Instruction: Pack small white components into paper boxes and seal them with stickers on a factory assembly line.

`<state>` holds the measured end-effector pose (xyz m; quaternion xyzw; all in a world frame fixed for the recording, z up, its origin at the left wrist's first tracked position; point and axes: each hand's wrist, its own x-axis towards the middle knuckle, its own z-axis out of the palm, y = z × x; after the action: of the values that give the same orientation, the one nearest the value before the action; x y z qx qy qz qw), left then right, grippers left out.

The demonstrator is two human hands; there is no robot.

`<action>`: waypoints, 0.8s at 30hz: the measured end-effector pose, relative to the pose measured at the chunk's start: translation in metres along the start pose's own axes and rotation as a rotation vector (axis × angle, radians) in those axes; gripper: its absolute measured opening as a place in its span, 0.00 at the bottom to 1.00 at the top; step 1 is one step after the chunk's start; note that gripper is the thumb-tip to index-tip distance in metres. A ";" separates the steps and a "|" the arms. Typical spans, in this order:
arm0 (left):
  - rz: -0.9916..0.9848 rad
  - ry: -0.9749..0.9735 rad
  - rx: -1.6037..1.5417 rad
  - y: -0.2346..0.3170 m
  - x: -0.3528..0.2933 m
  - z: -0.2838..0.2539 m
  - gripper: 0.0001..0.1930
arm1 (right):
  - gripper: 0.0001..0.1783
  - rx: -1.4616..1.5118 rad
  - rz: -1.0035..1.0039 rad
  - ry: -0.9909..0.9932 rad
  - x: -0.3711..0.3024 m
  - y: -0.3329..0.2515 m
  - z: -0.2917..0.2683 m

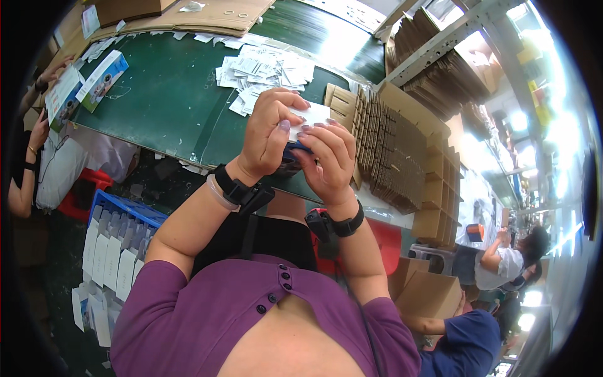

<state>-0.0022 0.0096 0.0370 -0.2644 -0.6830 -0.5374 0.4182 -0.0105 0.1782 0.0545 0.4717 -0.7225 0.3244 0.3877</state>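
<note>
Above the near edge of the green table (169,116), both hands are closed on a small box (318,114). Its upper face is white, and a bit of dark blue side shows below. My left hand (267,135) grips the left end, its thumb and bent fingers pressing at the white face. From the other side my right hand (331,154) wraps the box, fingertips lying over the top and thumb underneath. Fingers cover much of the box. Just beyond my hands a loose heap of white printed leaflets (270,66) lies on the table.
Stacked cardboard dividers (389,147) stand at the right. At the lower left a blue crate (135,207) holds several white boxes (110,257). Another person's hands hold a printed box (63,103) at the far left, beside a second printed box (103,78). More people work at the right.
</note>
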 end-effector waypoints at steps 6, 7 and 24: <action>0.016 0.018 0.069 0.000 0.002 0.002 0.08 | 0.13 -0.029 -0.096 0.039 -0.009 -0.005 -0.001; 0.029 0.018 0.083 0.001 0.003 0.003 0.07 | 0.13 -0.038 -0.079 0.045 -0.009 -0.005 -0.001; 0.052 0.068 0.080 0.001 0.004 0.003 0.06 | 0.17 -0.041 -0.023 0.005 0.009 -0.001 -0.008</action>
<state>-0.0039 0.0123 0.0410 -0.2467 -0.6821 -0.5073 0.4653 -0.0104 0.1804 0.0659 0.4709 -0.7227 0.3061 0.4028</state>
